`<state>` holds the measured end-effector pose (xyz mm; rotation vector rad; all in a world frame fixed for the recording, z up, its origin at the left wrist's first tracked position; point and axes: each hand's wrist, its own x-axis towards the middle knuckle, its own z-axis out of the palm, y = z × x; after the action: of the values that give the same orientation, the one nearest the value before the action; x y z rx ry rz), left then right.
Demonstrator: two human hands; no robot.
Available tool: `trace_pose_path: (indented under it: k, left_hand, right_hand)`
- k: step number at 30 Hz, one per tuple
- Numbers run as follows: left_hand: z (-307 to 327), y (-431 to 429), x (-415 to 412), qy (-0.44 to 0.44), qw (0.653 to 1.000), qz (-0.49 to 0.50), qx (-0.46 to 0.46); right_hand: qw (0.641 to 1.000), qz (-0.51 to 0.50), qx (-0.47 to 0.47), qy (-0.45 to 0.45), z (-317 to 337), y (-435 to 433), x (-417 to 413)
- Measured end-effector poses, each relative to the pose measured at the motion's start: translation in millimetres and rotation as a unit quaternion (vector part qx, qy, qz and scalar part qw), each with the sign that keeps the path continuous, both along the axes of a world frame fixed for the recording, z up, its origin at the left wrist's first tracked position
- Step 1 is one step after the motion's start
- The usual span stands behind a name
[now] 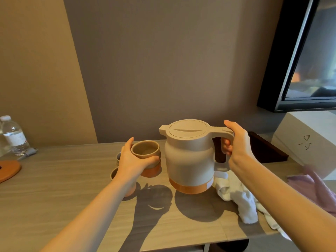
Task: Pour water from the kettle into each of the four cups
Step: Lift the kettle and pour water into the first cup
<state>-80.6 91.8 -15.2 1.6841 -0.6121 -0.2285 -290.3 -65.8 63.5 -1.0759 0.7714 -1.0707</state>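
Clamps right hand [236, 142] round handle [222, 131] of upright kettle [189, 155] at frame centre, left hand [132, 159] wrapped round cup [145, 149] just left of spout [162, 129] (likely to shorten the pour), nothing pouring yet.

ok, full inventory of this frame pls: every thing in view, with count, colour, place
kettle: 1, beige with orange base, centre
held cup: 1, beige over orange, just left of the kettle
other cups: 2 visible, same colours, partly hidden behind the left arm
water bottle: 1, clear with white cap, far left
mat: 1, orange, left edge
white cloth: 1, crumpled, right of the kettle
lilac cloth: 1, right edge
tray: 1, dark brown, behind the kettle's handle
box: 1, white, far right
screen: 1, black frame, upper right
table: 1, grey-beige wood grain
left hand: grips the held cup
right hand: grips the kettle's handle
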Motion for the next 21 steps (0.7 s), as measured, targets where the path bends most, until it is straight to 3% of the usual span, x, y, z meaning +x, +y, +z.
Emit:
trace_pose_path:
  k: [5,13,21]
  left_hand:
    - [8.4,9.9,-5.4,-0.036,0.999,0.01,0.004]
    - [11.9,19.5,-3.7,-0.019,1.0,-0.02,-0.006]
    - [12.7,25.3,3.4,-0.12,0.991,-0.033,0.047]
  right_hand:
    - [1.0,0.008,0.001,0.011,3.6,5.9,0.3]
    - [0.999,0.033,-0.006,0.028,11.4,11.4,3.8]
    - [0.995,0.057,-0.044,0.073,16.2,16.0,8.9]
